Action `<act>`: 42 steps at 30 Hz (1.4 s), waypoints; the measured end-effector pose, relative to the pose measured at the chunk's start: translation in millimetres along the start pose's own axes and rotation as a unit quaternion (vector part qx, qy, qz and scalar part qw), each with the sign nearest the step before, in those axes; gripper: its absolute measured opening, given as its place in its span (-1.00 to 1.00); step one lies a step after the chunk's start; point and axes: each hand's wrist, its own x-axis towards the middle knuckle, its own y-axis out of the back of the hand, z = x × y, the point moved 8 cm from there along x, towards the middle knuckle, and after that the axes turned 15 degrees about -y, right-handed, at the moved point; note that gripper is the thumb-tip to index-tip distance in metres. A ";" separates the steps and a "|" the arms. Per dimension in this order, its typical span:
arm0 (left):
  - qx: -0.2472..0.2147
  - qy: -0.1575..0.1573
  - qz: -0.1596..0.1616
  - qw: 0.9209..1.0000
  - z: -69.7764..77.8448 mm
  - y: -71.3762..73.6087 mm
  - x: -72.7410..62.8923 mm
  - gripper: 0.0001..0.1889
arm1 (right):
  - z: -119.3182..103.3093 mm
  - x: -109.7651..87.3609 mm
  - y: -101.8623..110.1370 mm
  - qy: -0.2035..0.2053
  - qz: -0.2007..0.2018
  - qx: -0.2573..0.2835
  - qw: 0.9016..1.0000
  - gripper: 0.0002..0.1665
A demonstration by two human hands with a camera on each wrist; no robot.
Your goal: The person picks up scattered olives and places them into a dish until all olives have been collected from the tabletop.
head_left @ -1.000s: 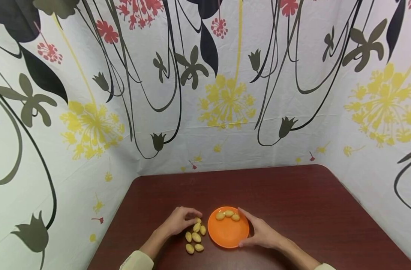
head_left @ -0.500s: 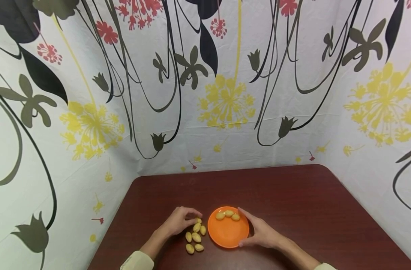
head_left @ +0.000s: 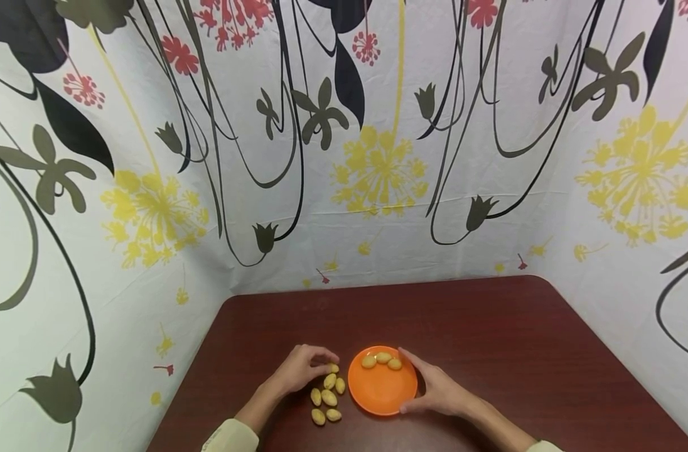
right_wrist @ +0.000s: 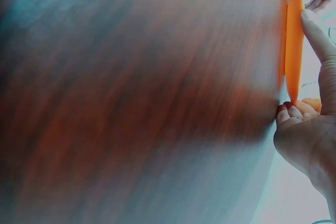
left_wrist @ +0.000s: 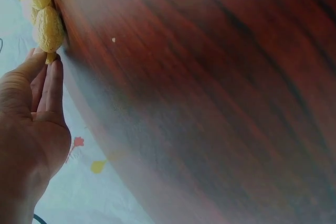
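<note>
My left hand [head_left: 303,369] pinches a small yellow oval piece [head_left: 334,368] between thumb and fingertips, left of the orange plate. Close below it on the table lie several more yellow pieces [head_left: 329,397]; the left wrist view shows one wrinkled yellow piece [left_wrist: 50,29] large, just past the fingertips. My right hand [head_left: 441,390] holds the orange plate [head_left: 380,397] by its right side, fingers at the far rim and thumb at the near rim. Three yellow pieces [head_left: 383,358] rest along the plate's far side. Whether they are nuts or dried fruit, I cannot tell.
All of this stands on a dark red-brown wooden table [head_left: 462,326] with rounded far corners. A white cloth [head_left: 321,188] printed with flowers hangs behind the table and along both sides.
The left hand's fingertips, with the yellow piece, have shifted very slightly to the right. The right hand and the plate have stayed in place.
</note>
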 end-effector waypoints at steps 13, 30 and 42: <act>-0.016 -0.024 0.021 0.999 8.4 -0.1 9.7 -0.81 | -0.1 0.5 -1.1 0.002 -0.002 0.007 1.000 0.38; -0.043 -0.049 0.039 0.997 32.6 -10.3 30.2 -0.79 | -0.3 0.6 -0.4 0.009 0.003 0.001 1.000 0.38; -0.062 -0.061 0.028 0.996 48.6 -26.7 45.3 -0.80 | 0.9 1.5 -1.2 0.008 -0.007 0.008 1.000 0.37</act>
